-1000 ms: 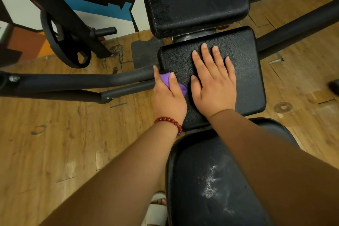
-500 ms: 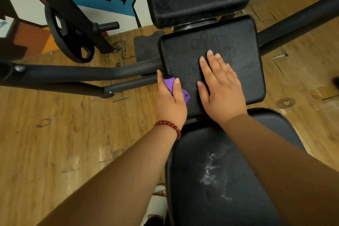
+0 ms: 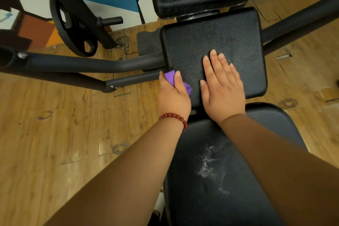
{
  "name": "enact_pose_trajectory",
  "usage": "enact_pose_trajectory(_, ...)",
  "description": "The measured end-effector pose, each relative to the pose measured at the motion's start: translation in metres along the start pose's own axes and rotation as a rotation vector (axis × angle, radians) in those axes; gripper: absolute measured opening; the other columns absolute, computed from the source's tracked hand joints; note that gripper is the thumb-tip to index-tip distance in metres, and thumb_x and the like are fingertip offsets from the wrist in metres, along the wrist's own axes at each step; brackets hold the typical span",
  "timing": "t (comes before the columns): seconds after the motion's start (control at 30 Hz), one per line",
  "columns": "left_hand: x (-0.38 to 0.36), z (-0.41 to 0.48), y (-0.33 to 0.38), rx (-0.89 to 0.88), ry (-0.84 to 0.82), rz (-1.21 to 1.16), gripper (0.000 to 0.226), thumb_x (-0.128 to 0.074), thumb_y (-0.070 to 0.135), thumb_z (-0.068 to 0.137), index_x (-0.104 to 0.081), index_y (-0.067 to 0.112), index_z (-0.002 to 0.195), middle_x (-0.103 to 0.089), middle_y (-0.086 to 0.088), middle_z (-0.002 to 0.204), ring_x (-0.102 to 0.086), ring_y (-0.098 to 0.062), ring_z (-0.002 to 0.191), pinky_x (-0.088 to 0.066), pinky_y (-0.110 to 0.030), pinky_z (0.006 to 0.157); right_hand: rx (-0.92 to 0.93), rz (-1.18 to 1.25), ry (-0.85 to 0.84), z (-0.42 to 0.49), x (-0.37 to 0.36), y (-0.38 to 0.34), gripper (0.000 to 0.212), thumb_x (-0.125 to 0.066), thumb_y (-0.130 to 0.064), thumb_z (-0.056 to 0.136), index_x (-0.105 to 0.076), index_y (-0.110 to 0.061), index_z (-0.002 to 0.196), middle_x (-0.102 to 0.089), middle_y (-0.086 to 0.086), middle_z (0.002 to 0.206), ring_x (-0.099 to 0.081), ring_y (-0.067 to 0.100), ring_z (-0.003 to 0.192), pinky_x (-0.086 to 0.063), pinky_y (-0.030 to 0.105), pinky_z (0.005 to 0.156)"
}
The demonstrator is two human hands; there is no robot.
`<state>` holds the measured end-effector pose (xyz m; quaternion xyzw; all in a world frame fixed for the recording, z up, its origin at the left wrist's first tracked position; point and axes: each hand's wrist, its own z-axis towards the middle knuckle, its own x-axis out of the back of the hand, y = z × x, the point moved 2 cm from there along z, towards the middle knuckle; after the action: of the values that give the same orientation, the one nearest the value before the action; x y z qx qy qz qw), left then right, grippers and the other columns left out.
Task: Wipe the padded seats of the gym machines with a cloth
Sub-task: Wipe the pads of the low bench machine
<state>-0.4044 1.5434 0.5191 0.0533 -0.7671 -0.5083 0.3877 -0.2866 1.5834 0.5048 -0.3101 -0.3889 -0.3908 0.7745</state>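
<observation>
Your left hand [image 3: 173, 97] is curled round the purple cloth [image 3: 169, 77], thumb on one side and forefinger on the other. It holds the cloth against the left edge of the square seat pad [image 3: 220, 35], close to that pad's near-left corner. Your right hand [image 3: 222, 90] lies flat, palm down and fingers straight, on the same pad towards its near edge, holding nothing. A red bead bracelet [image 3: 174, 116] sits on your left wrist. The near seat pad [image 3: 271, 121] carries a white smear [image 3: 207, 165] at its middle.
</observation>
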Motion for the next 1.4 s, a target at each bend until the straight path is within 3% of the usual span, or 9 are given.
enact_pose_trajectory(0.27, -0.003, -0.016, -0.007, -0.040, 0.070, 0.132, 0.057, -0.031, 0.049, 0.099, -0.034, 0.015, 0.145, -0.061, -0.007, 0.123, -0.061, -0.025, 0.105, -0.039, -0.026, 0.075, 0.005, 0.001, -0.005, -0.002, -0.001, 0.000, 0.053, -0.033, -0.030, 0.100, -0.034, -0.009, 0.149, -0.030, 0.011, 0.156, -0.025, 0.024, 0.145, -0.009, 0.033, 0.119)
enact_pose_trajectory(0.57, 0.014, -0.054, -0.019, -0.122, -0.106, 0.434, 0.059, -0.026, 0.036, 0.104, -0.005, 0.012, 0.154, -0.053, -0.015, 0.136, -0.060, -0.028, 0.104, -0.033, -0.025, 0.065, 0.017, 0.133, -0.161, -0.004, 0.014, 0.005, 0.056, -0.031, -0.034, 0.099, -0.030, -0.011, 0.151, -0.022, 0.008, 0.159, -0.015, 0.021, 0.148, 0.004, 0.023, 0.118)
enact_pose_trajectory(0.67, 0.025, -0.069, -0.023, -0.327, -0.188, 0.426, 0.059, -0.031, 0.030, 0.104, -0.004, 0.015, 0.154, -0.027, -0.012, 0.157, -0.052, -0.025, 0.125, -0.046, -0.025, 0.087, -0.012, 0.188, -0.189, -0.024, 0.025, 0.012, 0.056, -0.031, -0.034, 0.099, -0.034, -0.009, 0.149, -0.025, 0.009, 0.158, -0.017, 0.021, 0.147, -0.004, 0.029, 0.119)
enact_pose_trajectory(0.77, 0.018, -0.082, -0.043, -0.486, -0.255, 0.639, 0.061, -0.035, 0.035, 0.102, -0.008, 0.021, 0.155, 0.010, -0.009, 0.162, -0.011, -0.027, 0.148, -0.032, -0.040, 0.115, -0.010, 0.142, -0.209, -0.062, 0.031, 0.020, 0.055, -0.033, -0.034, 0.099, -0.036, -0.010, 0.148, -0.025, 0.007, 0.157, -0.016, 0.019, 0.146, -0.003, 0.029, 0.119)
enact_pose_trajectory(0.9, 0.006, -0.091, -0.065, -0.664, -0.096, 0.819, 0.060, -0.026, 0.049, 0.096, -0.045, 0.017, 0.143, -0.021, -0.019, 0.157, -0.025, -0.039, 0.143, -0.037, -0.049, 0.105, 0.007, 0.038, -0.288, -0.100, 0.031, 0.032, 0.057, -0.033, -0.037, 0.099, -0.031, -0.013, 0.150, -0.013, 0.002, 0.159, -0.007, 0.015, 0.147, 0.002, 0.028, 0.119)
enact_pose_trajectory(1.1, 0.008, -0.090, -0.074, -0.782, -0.089, 0.692, 0.057, -0.032, 0.048, 0.096, -0.058, 0.013, 0.133, -0.036, -0.011, 0.153, -0.030, -0.034, 0.142, -0.034, -0.048, 0.108, 0.017, -0.042, -0.250, -0.114, 0.026, 0.031, 0.057, -0.031, -0.036, 0.099, -0.032, -0.010, 0.149, -0.021, 0.009, 0.158, -0.016, 0.024, 0.146, -0.003, 0.033, 0.119)
enact_pose_trajectory(1.17, 0.008, -0.088, -0.073, -0.746, -0.042, 0.612, 0.050, -0.041, 0.039, 0.096, -0.051, 0.013, 0.138, -0.033, -0.015, 0.154, -0.033, -0.035, 0.140, -0.037, -0.046, 0.106, 0.019, -0.058, -0.236, -0.115, 0.024, 0.030, 0.057, -0.030, -0.036, 0.099, -0.033, -0.010, 0.149, -0.023, 0.010, 0.158, -0.019, 0.026, 0.146, -0.006, 0.035, 0.119)
enact_pose_trajectory(1.27, 0.003, -0.085, -0.066, -0.513, 0.005, 0.546, 0.076, -0.053, 0.045, 0.089, -0.028, 0.004, 0.149, -0.026, -0.027, 0.153, -0.037, -0.044, 0.135, -0.035, -0.047, 0.107, 0.027, -0.076, -0.213, -0.116, 0.022, 0.030, 0.056, -0.031, -0.036, 0.098, -0.034, -0.010, 0.148, -0.026, 0.011, 0.157, -0.021, 0.026, 0.145, -0.009, 0.037, 0.119)
enact_pose_trajectory(1.4, -0.006, -0.078, -0.059, -0.364, -0.071, 0.521, 0.081, -0.051, 0.049, 0.088, -0.034, -0.009, 0.142, -0.050, -0.028, 0.136, -0.058, -0.042, 0.114, -0.051, -0.047, 0.089, 0.027, -0.100, -0.191, -0.117, 0.020, 0.030, 0.056, -0.032, -0.035, 0.098, -0.034, -0.011, 0.148, -0.026, 0.012, 0.157, -0.022, 0.026, 0.145, -0.011, 0.038, 0.118)
